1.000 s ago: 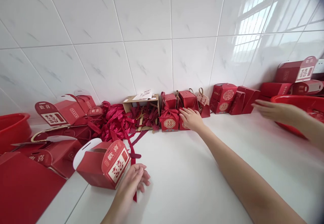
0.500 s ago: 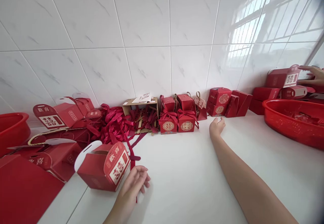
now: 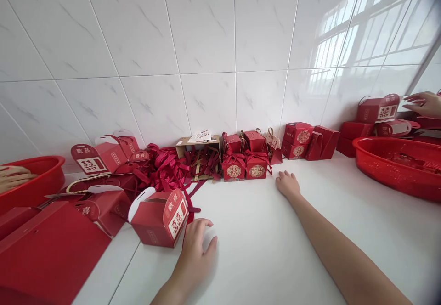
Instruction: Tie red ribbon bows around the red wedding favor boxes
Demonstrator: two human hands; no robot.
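Observation:
My left hand (image 3: 200,247) is over the white tabletop (image 3: 248,231), thumb and fingers apart, holding nothing. Just left of it stands a red gift box (image 3: 155,220) with a white and red label and rounded handle flaps. My right hand (image 3: 288,184) lies palm down on the tabletop with its fingers stretched out and nothing in them. It is nearest to two small red favor boxes (image 3: 255,167) tied with ribbon bows. Right behind it, two small red boxes (image 3: 298,140) are stacked beside a slanted red box (image 3: 322,143).
Dark red ribbons (image 3: 168,165) are heaped next to an open cardboard box (image 3: 198,151) of ribbon pieces. A red basket (image 3: 379,172) stands on the right, another red basin (image 3: 51,176) on the left. Another person's hand (image 3: 425,104) is by gift boxes at far right. A tiled wall (image 3: 206,29) rises behind.
My right hand has moved slightly left, away from the stacked boxes, and turned palm down. My left hand has turned over, its thumb and fingers now spread. The view has shifted left.

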